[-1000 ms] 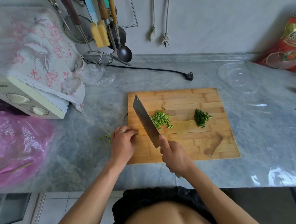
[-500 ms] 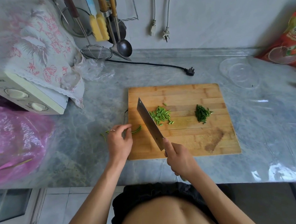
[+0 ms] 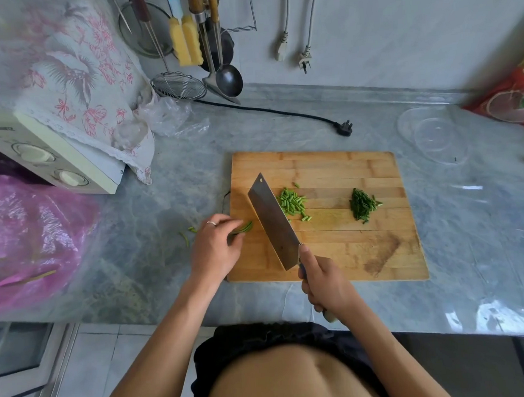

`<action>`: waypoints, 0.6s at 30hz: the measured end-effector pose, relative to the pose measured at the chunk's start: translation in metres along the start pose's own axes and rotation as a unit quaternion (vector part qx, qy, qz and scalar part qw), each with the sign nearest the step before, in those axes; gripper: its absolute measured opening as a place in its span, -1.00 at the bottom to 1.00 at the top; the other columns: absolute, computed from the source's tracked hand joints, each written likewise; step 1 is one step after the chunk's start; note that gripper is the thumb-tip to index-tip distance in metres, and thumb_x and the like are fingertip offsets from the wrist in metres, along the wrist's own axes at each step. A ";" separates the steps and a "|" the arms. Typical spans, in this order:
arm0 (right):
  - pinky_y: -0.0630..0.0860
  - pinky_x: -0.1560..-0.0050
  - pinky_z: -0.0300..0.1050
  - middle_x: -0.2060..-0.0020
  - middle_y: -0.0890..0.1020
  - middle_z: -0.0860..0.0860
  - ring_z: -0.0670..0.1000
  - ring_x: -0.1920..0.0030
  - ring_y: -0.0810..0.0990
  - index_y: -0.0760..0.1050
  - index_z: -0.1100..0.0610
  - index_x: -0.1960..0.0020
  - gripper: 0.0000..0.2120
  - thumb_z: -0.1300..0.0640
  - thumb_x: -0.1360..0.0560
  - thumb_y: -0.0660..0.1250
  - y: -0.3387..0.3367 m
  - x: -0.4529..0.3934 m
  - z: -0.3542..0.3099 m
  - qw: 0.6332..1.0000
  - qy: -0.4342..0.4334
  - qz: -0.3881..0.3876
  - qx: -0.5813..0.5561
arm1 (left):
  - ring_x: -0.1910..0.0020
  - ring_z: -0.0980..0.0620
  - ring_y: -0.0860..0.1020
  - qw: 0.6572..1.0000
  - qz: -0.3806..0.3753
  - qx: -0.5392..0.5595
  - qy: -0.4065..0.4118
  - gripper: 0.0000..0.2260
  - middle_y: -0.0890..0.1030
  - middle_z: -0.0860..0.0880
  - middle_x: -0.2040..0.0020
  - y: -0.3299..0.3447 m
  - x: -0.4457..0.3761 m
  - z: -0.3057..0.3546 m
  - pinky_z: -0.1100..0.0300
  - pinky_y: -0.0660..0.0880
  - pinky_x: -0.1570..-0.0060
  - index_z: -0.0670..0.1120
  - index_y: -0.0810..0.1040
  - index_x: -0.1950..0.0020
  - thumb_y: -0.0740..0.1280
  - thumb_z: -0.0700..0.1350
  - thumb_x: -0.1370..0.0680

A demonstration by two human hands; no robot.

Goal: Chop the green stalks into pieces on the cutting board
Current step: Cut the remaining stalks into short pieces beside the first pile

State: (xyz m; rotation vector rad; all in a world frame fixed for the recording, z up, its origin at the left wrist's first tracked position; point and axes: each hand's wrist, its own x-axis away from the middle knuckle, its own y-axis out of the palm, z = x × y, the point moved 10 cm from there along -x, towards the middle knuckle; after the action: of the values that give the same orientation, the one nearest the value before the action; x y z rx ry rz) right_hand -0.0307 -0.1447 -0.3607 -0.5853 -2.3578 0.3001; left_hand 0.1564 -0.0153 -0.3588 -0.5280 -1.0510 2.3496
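At centre frame the board (image 3: 336,255) lies on the grey worktop (image 3: 168,205). The left hand (image 3: 216,251) pinches a few green stalks (image 3: 243,228) at the board's left edge, their tips poking out toward the cleaver (image 3: 274,223). The right hand (image 3: 324,282) grips the cleaver's handle (blade slanting up-left over the board). Just right of the blade sits a heap of pale cut pieces (image 3: 292,203); further right, a darker chopped pile (image 3: 363,205). Stray bits (image 3: 186,236) lie left of the board.
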 end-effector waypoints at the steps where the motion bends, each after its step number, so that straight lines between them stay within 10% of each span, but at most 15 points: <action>1: 0.32 0.54 -0.20 0.48 0.39 0.05 -0.01 0.55 0.33 0.36 0.15 0.28 -0.44 -0.26 -0.61 -0.02 0.000 -0.001 -0.003 1.000 -0.005 -0.002 0.012 | 0.04 -0.01 0.58 1.000 -0.003 -0.010 0.006 -0.78 0.61 -0.01 0.00 0.002 -0.002 0.002 0.22 0.49 0.13 -0.08 0.71 -0.11 0.50 -0.17 -0.47; 12: 0.43 0.27 0.02 0.25 0.61 0.26 0.12 0.33 0.47 0.45 0.35 0.17 -0.31 -0.27 -0.60 -0.03 0.001 -0.007 -0.027 0.987 -0.090 0.001 0.133 | 0.21 0.02 0.55 0.998 0.033 0.047 -0.035 -0.88 0.59 -0.03 0.14 0.008 -0.005 -0.005 0.20 0.44 0.24 -0.10 0.75 0.05 0.53 -0.22 -0.43; 18: 0.29 0.35 -0.05 0.44 0.42 0.14 0.03 0.42 0.33 0.29 0.23 0.32 -0.42 -0.24 -0.61 0.00 0.001 -0.003 -0.030 0.983 -0.110 0.015 0.144 | 0.20 0.04 0.54 0.995 0.050 0.067 -0.054 -0.89 0.59 -0.02 0.17 0.009 -0.002 -0.007 0.09 0.49 0.23 -0.07 0.75 0.02 0.53 -0.14 -0.46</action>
State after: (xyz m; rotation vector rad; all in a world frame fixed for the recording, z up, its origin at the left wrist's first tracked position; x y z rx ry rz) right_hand -0.0080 -0.1436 -0.3401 -0.4672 -2.4525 0.7400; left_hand 0.1594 -0.0180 -0.3699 -0.4167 -0.9240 2.5410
